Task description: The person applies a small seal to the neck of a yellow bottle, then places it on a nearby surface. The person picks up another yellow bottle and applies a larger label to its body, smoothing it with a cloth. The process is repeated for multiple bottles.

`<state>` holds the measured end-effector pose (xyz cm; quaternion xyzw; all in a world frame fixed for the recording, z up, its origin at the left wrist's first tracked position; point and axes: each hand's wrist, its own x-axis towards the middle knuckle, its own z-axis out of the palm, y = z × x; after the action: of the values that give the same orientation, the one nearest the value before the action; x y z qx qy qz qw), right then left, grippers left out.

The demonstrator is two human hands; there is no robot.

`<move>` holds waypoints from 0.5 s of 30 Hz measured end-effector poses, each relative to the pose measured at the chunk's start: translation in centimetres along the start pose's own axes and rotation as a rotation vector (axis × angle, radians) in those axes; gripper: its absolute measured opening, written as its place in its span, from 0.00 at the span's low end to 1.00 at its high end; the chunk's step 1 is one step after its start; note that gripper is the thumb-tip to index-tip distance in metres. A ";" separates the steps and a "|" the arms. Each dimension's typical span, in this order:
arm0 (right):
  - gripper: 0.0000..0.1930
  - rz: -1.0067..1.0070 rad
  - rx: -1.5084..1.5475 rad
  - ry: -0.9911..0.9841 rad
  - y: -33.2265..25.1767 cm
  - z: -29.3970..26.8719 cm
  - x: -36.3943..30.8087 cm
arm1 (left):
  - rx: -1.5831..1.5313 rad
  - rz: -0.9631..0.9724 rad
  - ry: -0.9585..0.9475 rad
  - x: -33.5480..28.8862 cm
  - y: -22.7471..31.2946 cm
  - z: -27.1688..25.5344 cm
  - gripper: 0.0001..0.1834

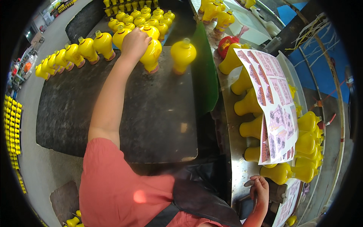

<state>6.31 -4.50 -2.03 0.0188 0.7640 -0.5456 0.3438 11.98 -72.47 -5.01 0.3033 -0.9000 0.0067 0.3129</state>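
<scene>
My left hand (134, 41) reaches far forward and grips the neck of a yellow vase-shaped bottle (152, 55) standing on the dark board (113, 113). Beside it stands another yellow bottle (183, 55) alone. My right hand (260, 189) rests low on the metal bench (232, 143), fingers curled on a small dark tool whose shape I cannot make out. A sheet of pink labels (272, 102) lies over several yellow bottles (251, 128) lying on their sides on the bench.
Rows of yellow bottles (140, 19) crowd the board's far end, and more (56, 60) line its left edge. A red bottle (226, 42) stands on the bench further back. A green panel (206, 68) separates board and bench. Bottles (13, 125) sit on the floor at left.
</scene>
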 end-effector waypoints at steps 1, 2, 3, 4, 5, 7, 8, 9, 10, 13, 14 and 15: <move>0.12 0.006 0.001 0.005 0.1 0.0 0.0 | 0.004 0.012 0.014 0.7 0.4 -0.1 0.14; 0.12 0.017 0.004 0.019 0.1 0.0 -0.1 | 0.009 0.024 0.024 1.4 0.8 -0.2 0.14; 0.12 0.016 0.004 0.014 0.2 0.1 -0.1 | 0.014 0.034 0.034 2.1 1.2 -0.4 0.14; 0.12 0.019 0.005 0.017 0.3 0.1 -0.2 | 0.006 0.045 0.063 2.8 1.6 -0.6 0.14; 0.11 0.035 0.001 0.044 0.4 0.1 -0.3 | -0.003 0.054 0.094 3.4 2.1 -0.8 0.14; 0.11 0.046 -0.002 0.045 0.7 0.0 -0.4 | -0.003 0.047 0.128 4.9 2.8 -1.3 0.14; 0.11 0.074 -0.008 0.063 0.8 0.0 -0.5 | 0.002 0.062 0.160 5.7 3.0 -1.4 0.14; 0.11 0.073 -0.012 0.067 0.9 0.0 -0.6 | 0.007 0.074 0.188 6.6 3.2 -1.6 0.14; 0.11 0.086 -0.018 0.077 1.0 -0.1 -0.7 | 0.004 0.106 0.249 7.6 3.2 -1.6 0.14; 0.11 0.090 -0.011 0.103 1.4 -0.1 -0.7 | 0.025 0.102 0.245 10.5 2.7 -0.8 0.15; 0.11 0.085 -0.003 0.114 1.5 -0.1 -0.7 | 0.017 0.104 0.260 11.5 2.5 -0.2 0.15; 0.11 0.091 0.010 0.130 1.6 0.0 -0.7 | 0.006 0.102 0.285 12.2 2.5 0.7 0.15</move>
<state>7.50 -3.57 -2.93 0.0907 0.7804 -0.5307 0.3178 2.65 -77.17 1.84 0.2542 -0.8607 0.0682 0.4357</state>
